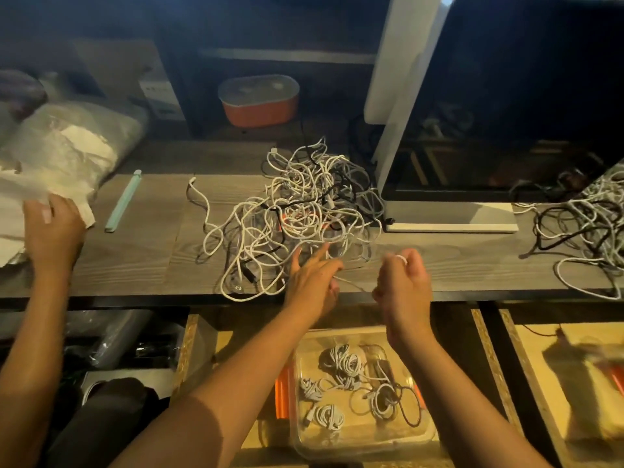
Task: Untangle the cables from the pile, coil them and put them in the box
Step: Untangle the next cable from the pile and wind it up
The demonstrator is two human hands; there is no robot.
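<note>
**Drawing One White Cable Out of the Tangle**

Reaches the left hand (pixel 314 278), fingers spread, onto the near edge of the pile (pixel 297 211) on the desk (pixel 135 258), probably to hold the tangle down. Pinches a thin white cable (pixel 401 257) in the curled right hand (pixel 403 282), one loop over a finger, stretching it sideways, apparently to free it for coiling. Has the clear box (pixel 337 444) set just below the desk edge for an easy drop, coiled cables (pixel 341 359) already inside.

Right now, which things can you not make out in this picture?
Head view:
- Pile of cables: count unclear, strands overlap.
- Left hand: its own fingers hide whether it pinches the thin cable.
- Coils in the box: connectors too small.
- Dark shape at lower right: blurred.
</note>
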